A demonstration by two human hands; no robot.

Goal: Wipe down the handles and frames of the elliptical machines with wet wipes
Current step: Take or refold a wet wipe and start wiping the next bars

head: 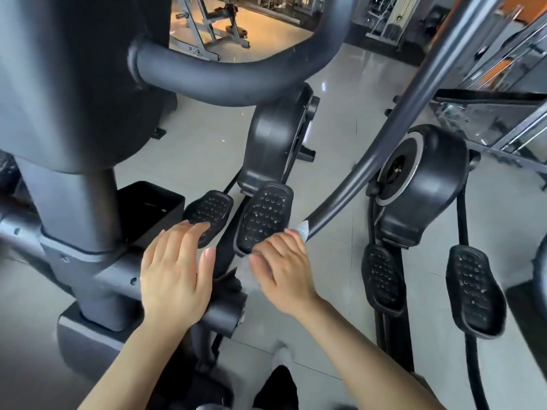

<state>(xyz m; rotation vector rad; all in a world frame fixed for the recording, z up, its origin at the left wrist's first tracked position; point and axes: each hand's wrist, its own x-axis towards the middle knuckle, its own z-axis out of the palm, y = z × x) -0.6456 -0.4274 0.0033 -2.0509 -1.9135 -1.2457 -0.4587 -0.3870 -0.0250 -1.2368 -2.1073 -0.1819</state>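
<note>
I look down at a black and grey elliptical machine [88,261] from above. My right hand [281,270] is shut on a white wet wipe [302,227], which is wrapped around the low end of a long curved grey handle bar [384,125]. More of the wipe hangs below my fingers. My left hand [174,270] hovers open, fingers spread, above the grey frame joint and the left studded pedal [208,214]. The right studded pedal [265,217] lies between my two hands. A thick black curved handle [225,75] crosses the top of the view.
A second elliptical stands to the right, with a round black flywheel housing [420,184] and two pedals [473,291]. Weight benches [213,25] stand on the far floor. Orange and metal racks [503,69] fill the upper right. The floor is pale grey tile [340,276].
</note>
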